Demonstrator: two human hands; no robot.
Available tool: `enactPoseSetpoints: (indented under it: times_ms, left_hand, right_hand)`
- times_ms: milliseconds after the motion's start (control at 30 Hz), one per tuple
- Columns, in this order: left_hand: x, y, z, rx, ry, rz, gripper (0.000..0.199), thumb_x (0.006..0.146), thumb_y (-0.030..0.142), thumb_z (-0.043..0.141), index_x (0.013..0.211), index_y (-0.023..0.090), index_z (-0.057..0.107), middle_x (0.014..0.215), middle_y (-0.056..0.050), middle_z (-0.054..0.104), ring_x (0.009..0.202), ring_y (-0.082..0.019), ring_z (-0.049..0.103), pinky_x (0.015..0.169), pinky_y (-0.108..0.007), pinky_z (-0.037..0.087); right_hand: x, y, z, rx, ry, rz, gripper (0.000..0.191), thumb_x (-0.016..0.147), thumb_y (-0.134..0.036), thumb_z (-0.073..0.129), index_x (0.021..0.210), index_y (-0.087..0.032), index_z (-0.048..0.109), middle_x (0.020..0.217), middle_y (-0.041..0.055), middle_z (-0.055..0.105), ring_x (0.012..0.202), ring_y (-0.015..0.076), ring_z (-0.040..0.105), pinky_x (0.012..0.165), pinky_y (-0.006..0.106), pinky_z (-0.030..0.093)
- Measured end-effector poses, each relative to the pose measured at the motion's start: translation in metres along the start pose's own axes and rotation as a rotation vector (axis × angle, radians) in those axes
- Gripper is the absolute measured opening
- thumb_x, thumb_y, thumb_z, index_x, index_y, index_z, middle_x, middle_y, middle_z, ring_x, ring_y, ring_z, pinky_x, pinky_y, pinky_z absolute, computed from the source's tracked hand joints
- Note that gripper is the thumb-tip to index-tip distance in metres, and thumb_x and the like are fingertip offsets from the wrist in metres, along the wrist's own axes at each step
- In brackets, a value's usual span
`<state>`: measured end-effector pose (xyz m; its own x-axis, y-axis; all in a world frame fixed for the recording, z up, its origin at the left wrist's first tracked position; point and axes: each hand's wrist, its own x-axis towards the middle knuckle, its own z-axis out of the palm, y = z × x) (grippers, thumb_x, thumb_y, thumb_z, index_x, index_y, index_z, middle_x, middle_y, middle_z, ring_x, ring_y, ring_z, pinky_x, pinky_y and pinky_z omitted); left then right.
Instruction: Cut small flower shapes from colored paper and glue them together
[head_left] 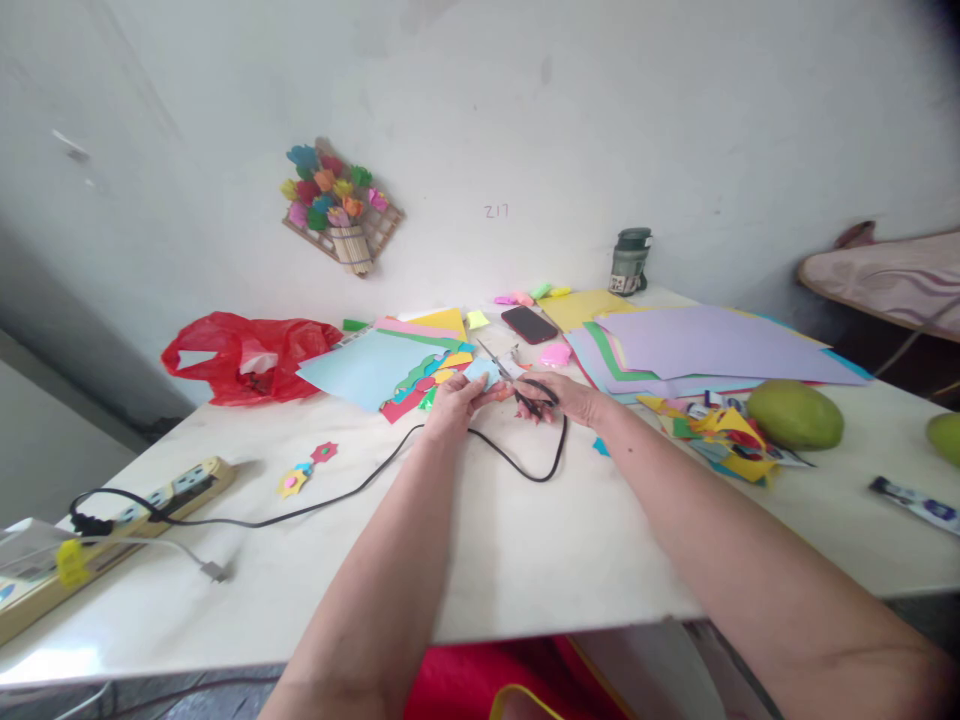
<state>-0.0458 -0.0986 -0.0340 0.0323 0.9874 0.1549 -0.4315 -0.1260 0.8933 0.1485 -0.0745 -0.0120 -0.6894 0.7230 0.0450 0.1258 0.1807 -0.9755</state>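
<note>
My left hand (456,402) pinches a small piece of light blue paper (481,373) over the middle of the table. In my right hand (564,397) is a pair of scissors (536,393) with dark handles, its blades pointing up and left beside the paper. The blades look parted, but whether they touch the paper is hard to make out. Just left of my hands lie cut paper strips (427,375) in several colours. Nearer the left side rest small paper flower shapes, a yellow one (292,481) and a red one (324,453).
A black cable (360,490) runs beneath my hands from a power strip (180,490). Around them are a red plastic bag (240,350), a phone (529,324), coloured sheets (690,340), paper scraps (735,440), a green mango (795,414), a glue tube (919,504) and a bottle (630,262).
</note>
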Motion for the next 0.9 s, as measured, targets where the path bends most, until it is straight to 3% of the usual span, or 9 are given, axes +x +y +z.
enactPoseSetpoints:
  times_ms: [267, 433, 567, 700, 900]
  left_hand:
    - [-0.003, 0.002, 0.001, 0.019, -0.040, -0.047, 0.028, 0.064, 0.022, 0.078, 0.087, 0.009, 0.067, 0.083, -0.007, 0.071, 0.074, -0.018, 0.071, 0.079, -0.030, 0.057]
    - [-0.003, 0.004, 0.000, 0.054, -0.059, -0.073, 0.026, 0.062, 0.022, 0.074, 0.084, 0.009, 0.067, 0.082, -0.009, 0.072, 0.071, -0.019, 0.070, 0.068, -0.028, 0.057]
    - [-0.003, 0.005, 0.000, 0.104, -0.068, -0.087, 0.023, 0.060, 0.021, 0.072, 0.079, 0.011, 0.066, 0.074, -0.007, 0.071, 0.060, -0.016, 0.067, 0.057, -0.026, 0.055]
    - [-0.005, 0.006, 0.002, 0.175, -0.148, -0.122, 0.023, 0.060, 0.024, 0.073, 0.076, 0.010, 0.065, 0.072, -0.008, 0.069, 0.052, -0.015, 0.063, 0.053, -0.026, 0.052]
    - [-0.006, 0.005, 0.003, 0.239, -0.202, -0.152, 0.025, 0.060, 0.028, 0.075, 0.075, 0.012, 0.065, 0.067, -0.008, 0.068, 0.048, -0.015, 0.062, 0.049, -0.026, 0.050]
  right_hand:
    - [-0.003, -0.002, -0.002, -0.031, -0.032, -0.019, 0.044, 0.078, -0.058, 0.058, 0.076, -0.014, 0.056, 0.066, 0.0037, 0.062, 0.049, 0.0094, 0.055, 0.036, 0.018, 0.034]
    - [-0.002, -0.003, -0.003, -0.027, -0.018, -0.015, 0.043, 0.077, -0.056, 0.059, 0.074, -0.013, 0.056, 0.064, 0.0039, 0.062, 0.047, 0.0093, 0.054, 0.035, 0.019, 0.033]
    - [0.000, -0.002, -0.003, 0.011, 0.086, -0.006, 0.036, 0.072, -0.046, 0.069, 0.083, -0.013, 0.059, 0.064, 0.0029, 0.063, 0.047, 0.0085, 0.054, 0.036, 0.018, 0.031]
    - [0.004, -0.002, -0.002, 0.106, 0.232, -0.031, 0.043, 0.057, -0.033, 0.082, 0.089, -0.015, 0.060, 0.065, -0.0010, 0.061, 0.049, 0.0083, 0.054, 0.042, 0.019, 0.037]
    - [0.008, -0.001, 0.003, 0.173, 0.287, -0.093, 0.042, 0.054, -0.023, 0.079, 0.090, -0.017, 0.059, 0.069, -0.0026, 0.062, 0.055, 0.0092, 0.056, 0.053, 0.023, 0.047]
